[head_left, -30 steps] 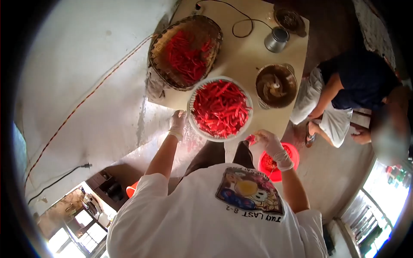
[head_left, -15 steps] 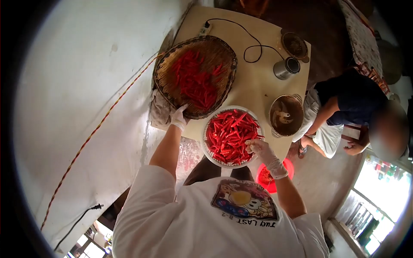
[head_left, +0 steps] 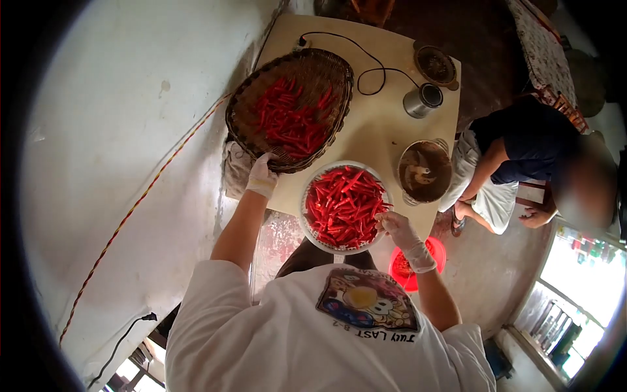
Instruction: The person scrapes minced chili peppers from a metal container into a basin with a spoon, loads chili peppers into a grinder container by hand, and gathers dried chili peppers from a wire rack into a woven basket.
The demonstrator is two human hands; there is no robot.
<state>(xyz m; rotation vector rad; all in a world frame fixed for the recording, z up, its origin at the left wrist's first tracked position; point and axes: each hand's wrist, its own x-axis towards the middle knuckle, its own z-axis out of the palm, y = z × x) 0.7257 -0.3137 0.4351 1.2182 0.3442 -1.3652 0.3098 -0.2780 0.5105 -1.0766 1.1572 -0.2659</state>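
Observation:
My left hand [head_left: 262,176], in a thin whitish glove, grips the near rim of a dark woven basket [head_left: 238,134]. Red chili peppers [head_left: 294,121] lie spread in the basket, which rests at the wall side of the table. Right of it, at the table's near edge, a white colander [head_left: 305,225] is heaped with more red chili peppers [head_left: 345,206]. My gloved right hand [head_left: 401,234] is at the colander's right rim, beside the outermost peppers, with its fingers pinched together. What lies between those fingertips is too small to tell.
On the table [head_left: 372,140] stand a two-handled pot [head_left: 405,186], a metal cup-like appliance [head_left: 418,104] with a black cord, and a brown lid-like dish [head_left: 435,65]. A red basin [head_left: 434,261] sits on the floor. A person [head_left: 516,150] sits to the right. The wall [head_left: 130,130] borders the left.
The view has shifted slightly. My right hand has moved a little outward, from over the peppers to the colander's rim. My left hand keeps hold of the basket.

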